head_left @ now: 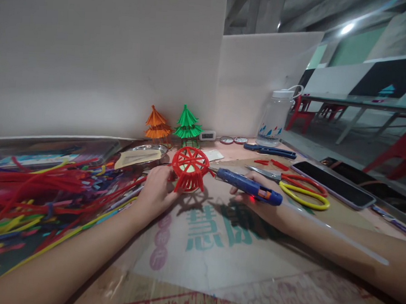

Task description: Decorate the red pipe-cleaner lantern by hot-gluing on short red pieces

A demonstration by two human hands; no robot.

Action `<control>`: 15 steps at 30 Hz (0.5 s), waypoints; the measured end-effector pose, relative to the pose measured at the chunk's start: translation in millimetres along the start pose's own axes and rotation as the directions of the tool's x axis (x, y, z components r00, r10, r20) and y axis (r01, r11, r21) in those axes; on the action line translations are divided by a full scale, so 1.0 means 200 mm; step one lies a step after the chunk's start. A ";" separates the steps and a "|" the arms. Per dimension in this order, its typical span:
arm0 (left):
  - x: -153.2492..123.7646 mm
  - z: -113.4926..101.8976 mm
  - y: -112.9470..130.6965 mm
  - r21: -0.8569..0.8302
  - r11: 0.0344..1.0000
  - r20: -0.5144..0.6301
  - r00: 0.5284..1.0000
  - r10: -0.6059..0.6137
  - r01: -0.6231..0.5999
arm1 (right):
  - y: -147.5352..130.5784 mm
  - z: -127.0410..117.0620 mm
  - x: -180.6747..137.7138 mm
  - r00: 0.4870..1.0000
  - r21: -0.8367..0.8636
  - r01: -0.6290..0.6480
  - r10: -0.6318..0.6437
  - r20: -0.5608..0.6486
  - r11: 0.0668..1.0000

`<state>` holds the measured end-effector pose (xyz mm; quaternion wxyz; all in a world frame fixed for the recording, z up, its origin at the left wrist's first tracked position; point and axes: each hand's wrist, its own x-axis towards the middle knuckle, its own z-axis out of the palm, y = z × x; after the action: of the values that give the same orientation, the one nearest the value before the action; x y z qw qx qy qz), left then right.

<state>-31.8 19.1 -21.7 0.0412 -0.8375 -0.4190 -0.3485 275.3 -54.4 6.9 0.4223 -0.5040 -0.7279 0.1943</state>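
My left hand (158, 186) is closed on the left edge of a red pipe-cleaner frame (190, 162), a wheel-like ring with spokes and a fringe of short strips at its front. In my right hand (255, 198) is a blue hot glue gun (245, 183), its nozzle pointing left close to the frame's right rim. I cannot tell whether nozzle and rim touch. A clear glue stick (341, 236) sticks out of the gun's back end, above my right forearm. A red light glows on the gun near my fingers.
Loose pipe cleaners (34, 193) are heaped at the left. Orange (156, 122) and green (188, 124) pagoda models stand behind, by a metal dish (151, 151). Rightward are scissors (304, 193), a phone (332, 182), blue pliers-like tool (269, 150) and a water bottle (274, 119).
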 end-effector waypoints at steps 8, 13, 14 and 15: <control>0.00 -0.01 0.01 0.011 1.000 0.017 1.000 -0.009 0.009 | 0.01 0.02 0.00 0.997 -0.016 0.018 -0.019 -0.069 1.000; 0.00 0.00 0.01 0.033 0.999 0.014 1.000 0.000 0.000 | 0.00 0.01 0.00 0.998 -0.034 0.019 -0.021 -0.058 0.999; 0.00 0.00 0.01 0.033 0.999 0.015 1.000 0.007 -0.007 | 0.00 0.01 0.00 0.999 -0.031 0.011 -0.013 -0.048 0.999; 0.00 0.00 0.01 0.034 0.999 0.012 1.000 0.015 -0.015 | 0.00 0.01 0.00 0.999 -0.029 0.006 -0.007 -0.041 1.000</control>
<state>-31.4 17.6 -21.1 0.0557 -0.8418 -0.4189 -0.3358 273.1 -53.8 6.2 0.4306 -0.5116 -0.7234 0.1721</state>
